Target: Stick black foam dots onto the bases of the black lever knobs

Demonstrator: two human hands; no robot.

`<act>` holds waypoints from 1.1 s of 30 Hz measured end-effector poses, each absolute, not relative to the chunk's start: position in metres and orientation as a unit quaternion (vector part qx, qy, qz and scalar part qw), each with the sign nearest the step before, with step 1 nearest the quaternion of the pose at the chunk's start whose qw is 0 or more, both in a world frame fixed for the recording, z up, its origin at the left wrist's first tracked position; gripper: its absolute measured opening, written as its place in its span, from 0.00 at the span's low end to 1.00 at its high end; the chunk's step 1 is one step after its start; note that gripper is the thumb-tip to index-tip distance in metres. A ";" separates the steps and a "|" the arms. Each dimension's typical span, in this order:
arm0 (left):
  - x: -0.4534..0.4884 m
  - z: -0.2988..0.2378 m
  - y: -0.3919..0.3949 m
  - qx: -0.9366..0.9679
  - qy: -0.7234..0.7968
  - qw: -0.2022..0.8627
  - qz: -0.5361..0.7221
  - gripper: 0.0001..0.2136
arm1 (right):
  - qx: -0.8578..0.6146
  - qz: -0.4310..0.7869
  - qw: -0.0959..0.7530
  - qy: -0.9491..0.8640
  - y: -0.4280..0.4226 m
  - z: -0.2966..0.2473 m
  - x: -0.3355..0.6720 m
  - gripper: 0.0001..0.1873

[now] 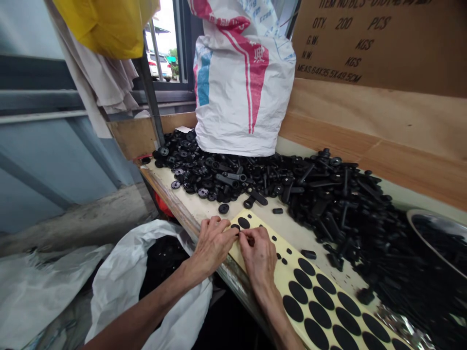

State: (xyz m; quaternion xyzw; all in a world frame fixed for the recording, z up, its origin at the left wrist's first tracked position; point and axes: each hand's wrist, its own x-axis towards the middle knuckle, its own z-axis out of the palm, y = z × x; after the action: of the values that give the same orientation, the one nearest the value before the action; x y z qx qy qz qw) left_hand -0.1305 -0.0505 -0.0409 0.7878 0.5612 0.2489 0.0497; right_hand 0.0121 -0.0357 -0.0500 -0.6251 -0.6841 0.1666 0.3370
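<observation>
A pale yellow sheet (316,272) with rows of black round stickers (322,298) lies along the table's front edge. Over its far left end my two hands meet. My left hand (216,243) is closed, its fingertips at a small black round piece (235,227); whether this is a sticker or a plastic part I cannot tell. Thumb and forefinger of my right hand (258,253) are pinched together against the same piece, and what they grip is hidden. Just beyond my fingers, a black oval sticker (243,222) sits on the sheet.
Black plastic discs (203,192) and black handle-like parts (328,189) are heaped along the back. Behind them stand a white woven sack (241,92) and a cardboard box (383,43). A metal bowl (412,218) is at right; an open white bag (116,257) hangs below the table edge (171,199).
</observation>
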 end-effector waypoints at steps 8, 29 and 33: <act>-0.135 -0.043 -0.042 0.723 0.594 0.171 0.309 0.06 | -0.584 0.249 0.329 -0.699 -0.030 -0.042 0.018 0.07; -0.095 0.005 -0.058 0.535 0.498 0.522 0.438 0.09 | -0.546 0.318 0.524 -0.570 -0.075 -0.012 0.061 0.16; -0.062 0.015 -0.067 0.451 0.476 0.610 0.446 0.08 | -0.575 0.291 0.579 -0.499 -0.094 -0.016 0.084 0.24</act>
State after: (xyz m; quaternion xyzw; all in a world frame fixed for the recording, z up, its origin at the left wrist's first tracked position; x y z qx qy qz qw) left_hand -0.0619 -0.0670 0.0146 0.4511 0.4756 0.4459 0.6095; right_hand 0.0839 -0.0937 -0.0159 -0.5753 -0.4992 0.2905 0.5791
